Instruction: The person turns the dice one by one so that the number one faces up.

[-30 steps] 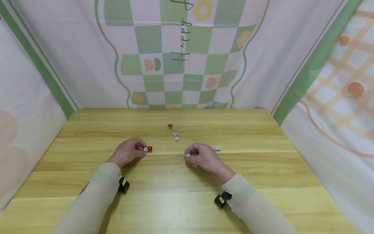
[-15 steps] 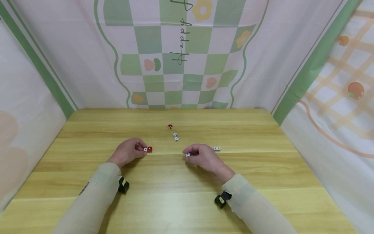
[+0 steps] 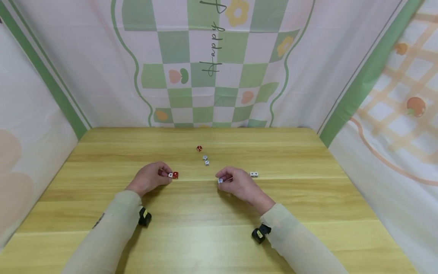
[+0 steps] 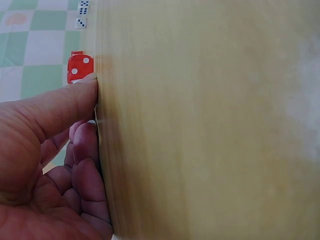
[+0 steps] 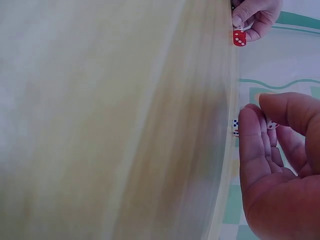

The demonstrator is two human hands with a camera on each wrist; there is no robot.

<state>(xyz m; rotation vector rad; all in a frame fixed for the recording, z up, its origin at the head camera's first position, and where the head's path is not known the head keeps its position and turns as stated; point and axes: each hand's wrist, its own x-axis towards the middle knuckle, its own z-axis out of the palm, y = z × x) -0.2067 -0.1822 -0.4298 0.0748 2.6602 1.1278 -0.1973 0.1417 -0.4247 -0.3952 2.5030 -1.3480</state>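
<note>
Left hand (image 3: 149, 178), left of frame centre, pinches a white die (image 3: 170, 175) just beside the red die (image 3: 175, 175). Right hand (image 3: 241, 185), below centre, pinches the blue-dotted die (image 3: 220, 181). Apparent step: positioning the latter; next move calls for a steady, level pinch.
</note>
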